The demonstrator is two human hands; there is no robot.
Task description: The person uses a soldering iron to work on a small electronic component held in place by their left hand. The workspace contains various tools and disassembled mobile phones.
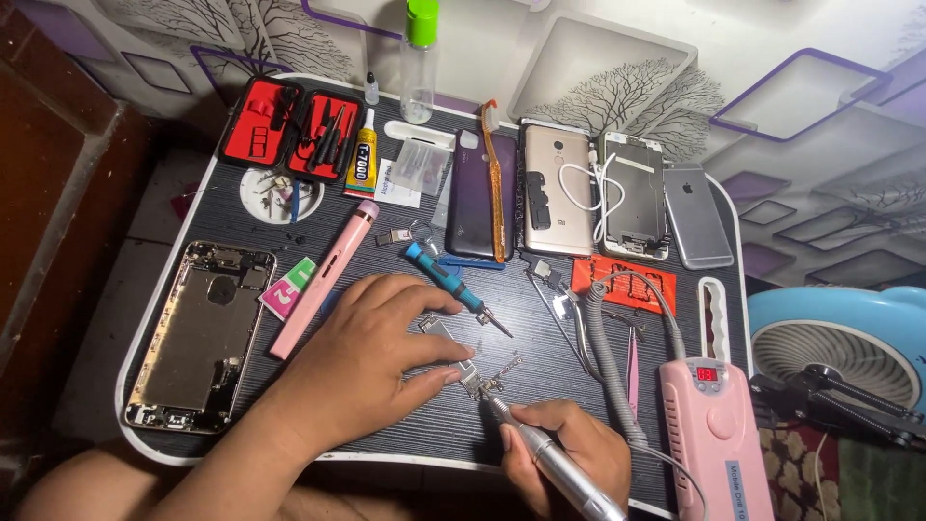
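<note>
— Fingers first: what is each hand doing?

— Left hand [371, 342] lies flat-ish on the table [424, 439], thumb and forefinger pinching a small metal part [473, 371] down near the front edge. Right hand [569, 453] is closed around a silver rotary handpiece [550, 458] in a pen grip, its tip touching that part.

— How would you do this well?

— I'd judge it wants a light, steady touch: heel of the right hand braced on the table, the part pinned flat so it can't skate, fingertips kept clear of the spinning tip.

— And round about?

— A ribbed grey hose [603, 357] curves from the pink control box [714, 434] at the front right corner. A blue screwdriver [449, 280] lies just behind the left hand, a smooth pink pen-shaped tool [323, 280] slantwise beside it. An opened phone frame [198, 338], bare metal inside, sits by the left edge. Along the back edge: a red-lined tool case [289, 118], a clear bottle [418, 63] with green cap, glossy phone backs [555, 188].
</note>
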